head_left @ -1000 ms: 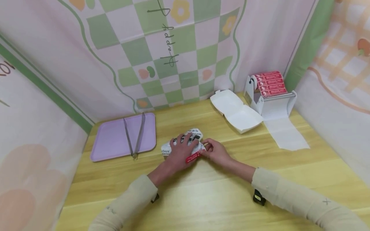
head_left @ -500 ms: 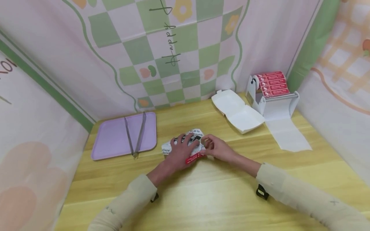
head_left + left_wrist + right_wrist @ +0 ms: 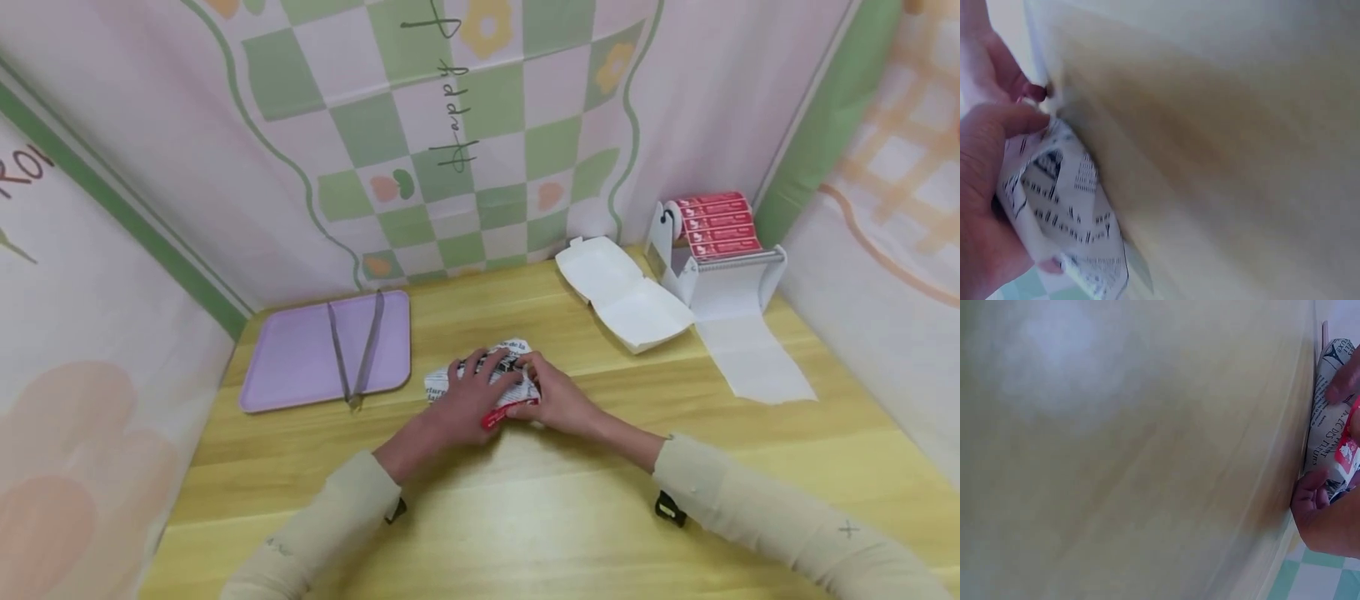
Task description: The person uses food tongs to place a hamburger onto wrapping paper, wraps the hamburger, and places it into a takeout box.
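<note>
A package wrapped in white newsprint paper (image 3: 438,384) lies on the table between both hands. My left hand (image 3: 468,402) holds it from above with fingers spread over the top. In the left wrist view its thumb and fingers lie round the printed paper (image 3: 1075,206). A red sticker (image 3: 498,414) runs along the package's near edge, partly under the left hand; the right wrist view also shows the red sticker (image 3: 1345,453). My right hand (image 3: 561,402) pinches the package's right end, its thumb by the sticker's end. What is inside the paper is hidden.
A purple tray (image 3: 288,358) stands at the left with metal tongs (image 3: 365,362) lying on it. An opened white cardboard box (image 3: 637,304) is at the back right, beside a dispenser with a roll of red stickers (image 3: 720,225). Its white backing strip (image 3: 753,358) trails onto the table.
My right hand pulled slightly away from the package's right end, then came back against it, thumb now on the near edge by the sticker. The left hand stays on the package.
</note>
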Tool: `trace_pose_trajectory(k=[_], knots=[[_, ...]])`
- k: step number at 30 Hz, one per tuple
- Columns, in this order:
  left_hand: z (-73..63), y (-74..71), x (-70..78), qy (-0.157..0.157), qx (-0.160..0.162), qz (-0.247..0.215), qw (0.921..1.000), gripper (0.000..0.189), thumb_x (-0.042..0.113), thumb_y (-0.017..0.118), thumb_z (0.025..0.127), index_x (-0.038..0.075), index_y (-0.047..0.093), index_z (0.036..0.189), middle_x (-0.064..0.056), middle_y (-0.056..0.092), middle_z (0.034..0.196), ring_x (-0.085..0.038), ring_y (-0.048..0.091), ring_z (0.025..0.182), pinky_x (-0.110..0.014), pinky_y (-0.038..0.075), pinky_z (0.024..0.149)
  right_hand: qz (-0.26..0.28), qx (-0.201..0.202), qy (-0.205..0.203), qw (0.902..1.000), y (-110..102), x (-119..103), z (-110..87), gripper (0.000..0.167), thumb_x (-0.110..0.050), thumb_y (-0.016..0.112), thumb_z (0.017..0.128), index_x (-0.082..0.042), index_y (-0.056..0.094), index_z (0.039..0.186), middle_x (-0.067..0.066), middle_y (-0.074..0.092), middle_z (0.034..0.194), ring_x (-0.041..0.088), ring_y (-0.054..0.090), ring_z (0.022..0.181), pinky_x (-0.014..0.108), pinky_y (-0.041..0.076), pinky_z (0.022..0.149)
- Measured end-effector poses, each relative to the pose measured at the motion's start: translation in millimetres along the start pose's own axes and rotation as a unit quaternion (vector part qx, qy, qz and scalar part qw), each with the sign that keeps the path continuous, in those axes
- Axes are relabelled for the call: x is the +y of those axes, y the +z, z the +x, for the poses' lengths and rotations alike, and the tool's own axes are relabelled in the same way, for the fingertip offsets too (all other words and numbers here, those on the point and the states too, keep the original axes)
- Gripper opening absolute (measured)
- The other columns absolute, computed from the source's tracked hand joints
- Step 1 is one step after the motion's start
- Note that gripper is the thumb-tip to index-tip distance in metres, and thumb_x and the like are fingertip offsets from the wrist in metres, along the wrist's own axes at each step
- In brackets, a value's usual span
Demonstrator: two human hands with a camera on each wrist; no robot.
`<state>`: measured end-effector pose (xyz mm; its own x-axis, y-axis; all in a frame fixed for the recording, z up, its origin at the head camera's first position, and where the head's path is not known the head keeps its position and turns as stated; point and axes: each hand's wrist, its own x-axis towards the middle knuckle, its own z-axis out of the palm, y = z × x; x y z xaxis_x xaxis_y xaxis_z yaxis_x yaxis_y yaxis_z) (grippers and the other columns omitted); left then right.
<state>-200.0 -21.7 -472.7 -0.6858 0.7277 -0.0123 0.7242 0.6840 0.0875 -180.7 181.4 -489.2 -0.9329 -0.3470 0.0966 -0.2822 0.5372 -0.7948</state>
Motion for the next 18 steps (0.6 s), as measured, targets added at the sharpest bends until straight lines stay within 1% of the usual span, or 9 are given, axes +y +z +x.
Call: trace_pose_trajectory(k=[1,3,5,7,8,10,13,15,18], knots=[[-1.5,-1.7,-2.1,0.007,-0.010,-0.005,0.9999,0.071,0.037,0.067,0.091,0.031,0.031,0.152,-0.009,0.012,0.166,-0.043,0.018,0.150,-0.068,0.029,0.112,-0.003,0.003,-0.002,1.0000,1,0,0.3,0.070,-0.025,0.086,0.077,-0.007,0.045,0.131,0.012,0.061,0.111,0.023,0.058,0.096,0.037,0.051,0.083],[-4.3,-4.5,-6.5,0.022,-0.025,-0.013,0.9994,0.078,0.035,0.070,0.089,0.032,0.028,0.154,-0.007,0.006,0.168,-0.042,0.014,0.151,-0.067,0.026,0.114,-0.008,0.005,-0.004,0.9999,3,-2,0.6,0.069,-0.024,0.085,0.078,-0.007,0.045,0.131,0.014,0.061,0.117,0.025,0.059,0.102,0.040,0.052,0.087],[-6.3,-7.4,-9.3,0.037,-0.037,-0.023,0.9984,0.085,0.036,0.074,0.086,0.032,0.025,0.156,-0.006,0.001,0.169,-0.042,0.011,0.152,-0.067,0.024,0.116,-0.011,0.008,-0.004,0.9999,3,-4,-0.2,0.069,-0.023,0.085,0.078,-0.007,0.044,0.132,0.017,0.059,0.127,0.029,0.059,0.113,0.046,0.051,0.095],[-7.7,-9.9,-11.5,0.051,-0.044,-0.036,0.9971,0.089,0.038,0.075,0.086,0.031,0.023,0.157,-0.006,-0.002,0.169,-0.042,0.009,0.153,-0.068,0.022,0.117,-0.012,0.009,-0.001,0.9999,4,-6,-1.0,0.069,-0.022,0.084,0.079,-0.007,0.044,0.133,0.019,0.055,0.135,0.034,0.056,0.122,0.050,0.048,0.104],[-8.0,-10.7,-12.5,0.057,-0.044,-0.043,0.9965,0.086,0.040,0.073,0.087,0.030,0.023,0.157,-0.007,-0.002,0.169,-0.042,0.008,0.153,-0.068,0.020,0.117,-0.015,0.010,-0.002,0.9998,4,-7,-1.4,0.069,-0.022,0.084,0.079,-0.006,0.043,0.133,0.021,0.054,0.137,0.036,0.054,0.126,0.053,0.046,0.106],[-8.4,-11.4,-13.7,0.061,-0.048,-0.060,0.9952,0.078,0.044,0.064,0.094,0.030,0.021,0.158,-0.007,-0.003,0.169,-0.042,0.006,0.153,-0.068,0.017,0.118,-0.015,0.011,0.000,0.9998,5,-9,-1.7,0.069,-0.022,0.084,0.079,-0.005,0.043,0.133,0.022,0.052,0.139,0.038,0.052,0.129,0.055,0.044,0.108],[-8.5,-10.6,-15.0,0.057,-0.054,-0.081,0.9936,0.064,0.048,0.045,0.103,0.030,0.020,0.159,-0.006,-0.003,0.169,-0.040,0.004,0.154,-0.067,0.014,0.119,-0.020,0.012,0.000,0.9997,6,-9,-1.7,0.068,-0.023,0.084,0.079,-0.005,0.044,0.131,0.023,0.053,0.139,0.039,0.051,0.130,0.056,0.043,0.109],[-8.5,-10.1,-15.8,0.052,-0.062,-0.087,0.9929,0.059,0.048,0.036,0.106,0.031,0.018,0.160,-0.005,-0.004,0.170,-0.039,0.003,0.154,-0.066,0.013,0.120,-0.023,0.012,-0.001,0.9996,6,-9,-1.5,0.068,-0.023,0.084,0.079,-0.006,0.044,0.131,0.023,0.053,0.139,0.038,0.052,0.130,0.055,0.043,0.109],[-9.0,-12.7,-17.8,0.058,-0.067,-0.080,0.9928,0.057,0.047,0.035,0.106,0.032,0.021,0.159,-0.006,-0.001,0.170,-0.038,0.005,0.154,-0.066,0.016,0.119,-0.026,0.007,-0.002,0.9996,6,-8,-1.4,0.067,-0.025,0.083,0.080,-0.008,0.044,0.131,0.023,0.054,0.138,0.037,0.055,0.126,0.054,0.047,0.105]])
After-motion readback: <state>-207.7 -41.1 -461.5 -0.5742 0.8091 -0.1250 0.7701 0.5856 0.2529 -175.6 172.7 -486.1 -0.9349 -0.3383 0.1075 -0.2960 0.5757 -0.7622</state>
